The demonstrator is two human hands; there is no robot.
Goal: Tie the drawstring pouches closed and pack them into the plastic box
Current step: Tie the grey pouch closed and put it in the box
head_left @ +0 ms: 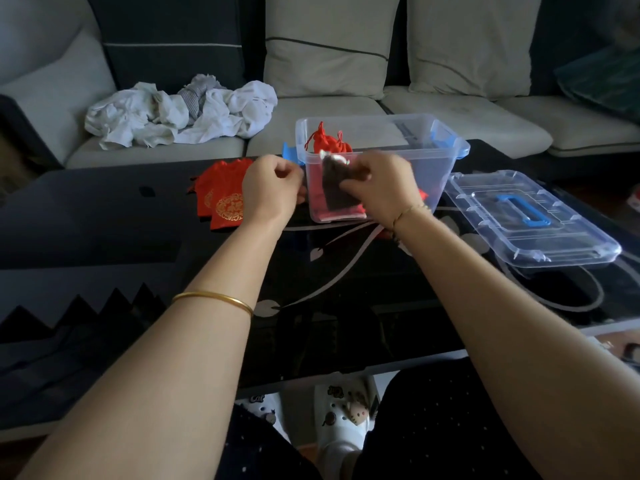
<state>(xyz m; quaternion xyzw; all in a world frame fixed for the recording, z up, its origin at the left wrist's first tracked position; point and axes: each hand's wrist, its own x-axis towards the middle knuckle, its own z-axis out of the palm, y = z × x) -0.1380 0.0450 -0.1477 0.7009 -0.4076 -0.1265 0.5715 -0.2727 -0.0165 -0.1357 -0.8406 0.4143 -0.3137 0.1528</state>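
Obs.: tying step under way, one pouch in hand.

- Dark pouch [341, 194]: held off the bench [104, 209], just in front of the near wall of the plastic box [433, 161]. Long axis runs roughly 12-to-6, mouth at the 12 end. There is a pale glint at the mouth, and I cannot tell if it is cord.
- Right hand [381, 185]: fingers [358, 176] curled, pinching the pouch at its 3 o'clock edge.
- Left hand [273, 188]: at 9 o'clock of the pouch, just beside it. Its fingers are curled with the thumb against the forefinger. No drawstring is resolved between them, so I cannot tell whether it holds anything.
- Tied red pouches [329, 142]: already in the box, at its far-left corner.
- Flat red pouches [225, 199]: stacked on the bench at 9 o'clock of the box, beyond the left hand.
- Lid [561, 237]: off, lying at 3 o'clock of the box.

Judgement: the box opening lies at 12 o'clock of both hands, and the right hand is the nearer. Once the mouth is cinched, a short lift over the near rim should do.
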